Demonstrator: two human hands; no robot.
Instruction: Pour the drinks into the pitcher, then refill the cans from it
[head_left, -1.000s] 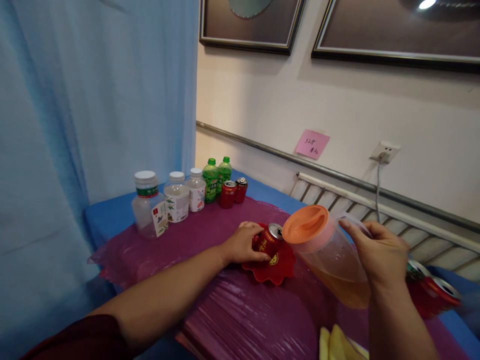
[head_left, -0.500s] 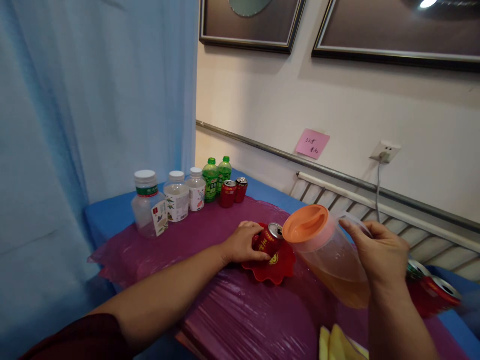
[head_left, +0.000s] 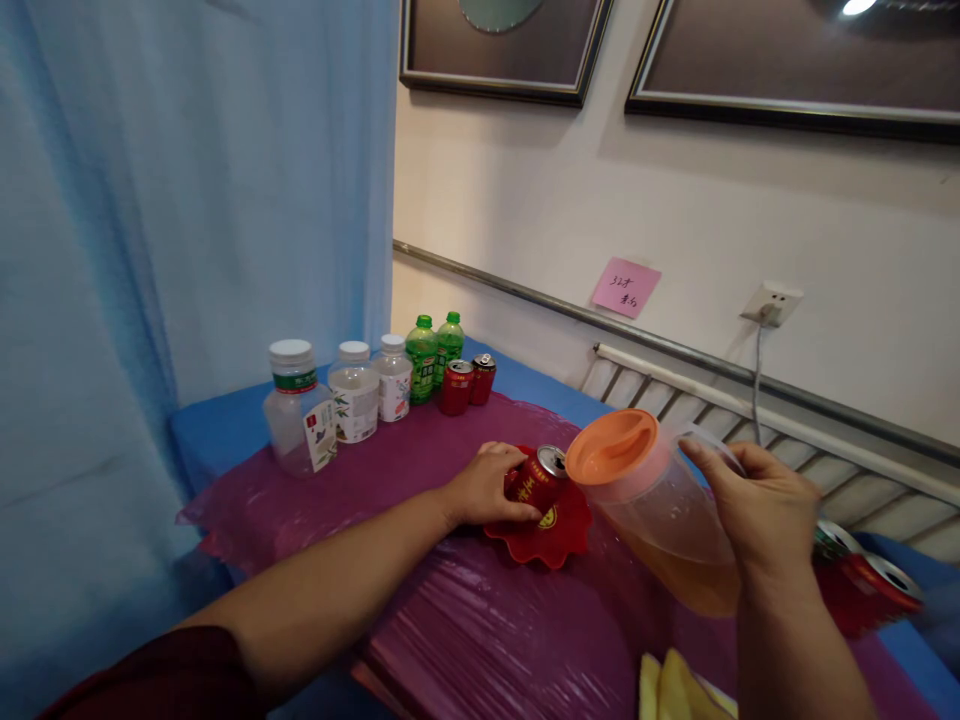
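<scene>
My left hand (head_left: pixel 495 485) is wrapped round a red drink can (head_left: pixel 538 482), which leans to the right with its opened top toward the pitcher. Under the can lies a red scalloped coaster (head_left: pixel 559 540) with a yellow print. By its handle, my right hand (head_left: pixel 769 500) grips a clear plastic pitcher (head_left: pixel 667 530) with an orange lid (head_left: pixel 615 450). The pitcher tilts toward the can, its lid edge close beside the can's top. Amber liquid (head_left: pixel 690 575) sits low in it. I cannot make out any stream between the two.
Clear jars with white lids (head_left: pixel 352 390), green bottles (head_left: pixel 422 360) and red cans (head_left: pixel 456 388) stand along the back left. More cans (head_left: pixel 870 590) are at the right, partly behind my forearm. A yellow cloth (head_left: pixel 679 690) lies at the front edge. Purple plastic film (head_left: pixel 480 620) covers the table.
</scene>
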